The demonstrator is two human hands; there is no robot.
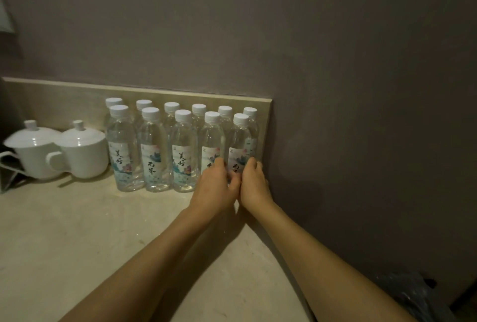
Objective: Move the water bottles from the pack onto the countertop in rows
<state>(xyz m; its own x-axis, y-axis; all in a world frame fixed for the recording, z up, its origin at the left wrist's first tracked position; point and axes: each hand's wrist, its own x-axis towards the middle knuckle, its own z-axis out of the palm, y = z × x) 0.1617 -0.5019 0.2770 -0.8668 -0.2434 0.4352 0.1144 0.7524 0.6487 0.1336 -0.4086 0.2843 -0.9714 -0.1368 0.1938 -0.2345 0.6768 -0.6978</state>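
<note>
A: Starting close in, what are the hands doing?

B: Both forearms are reaching across the bare tabletop [77, 231]. The left hand [215, 187] and the right hand [254, 184] are meeting, thumbs touching, around the base of the front-right bottle [240, 146]. Each hand is curling partly closed against that bottle's sides, pinching it between them. I'd judge they're nudging it into line, since it's standing at the end of its row.

A: And the other bottles?

B: They're all standing upright with white caps on: five in the front row [154, 151] and six in the back row [171, 108] against the backsplash [64, 99], so nothing tips backward.

A: Anything else nearby?

B: Two lidded cups [59, 151] are sitting just left of the rows. I can't see the pack.
</note>
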